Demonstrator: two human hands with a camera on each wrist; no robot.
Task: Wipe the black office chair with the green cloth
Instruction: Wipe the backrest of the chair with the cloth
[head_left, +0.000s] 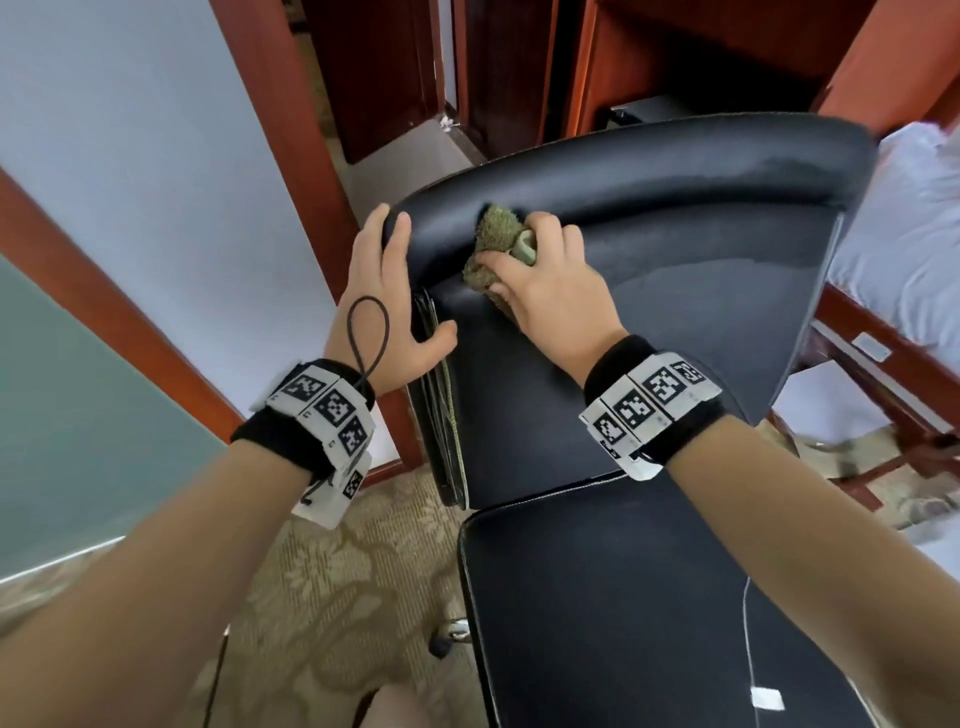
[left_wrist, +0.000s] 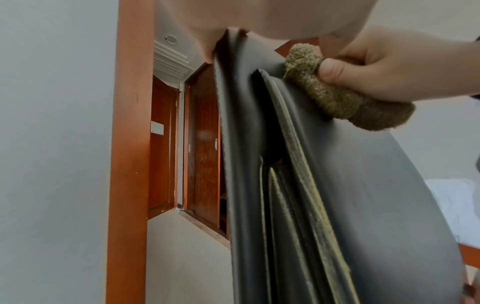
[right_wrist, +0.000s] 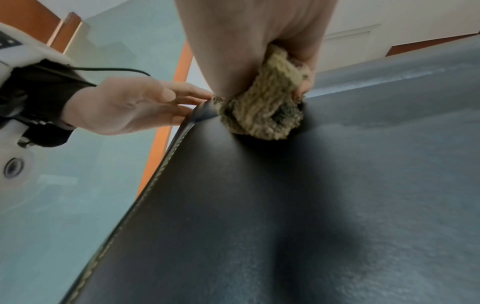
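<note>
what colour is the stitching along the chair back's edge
Pale olive-yellow stitching on the black chair, clearest in the right wrist view.

Bunched green cloth (head_left: 493, 244) against black chair backrest (head_left: 675, 270)
</note>
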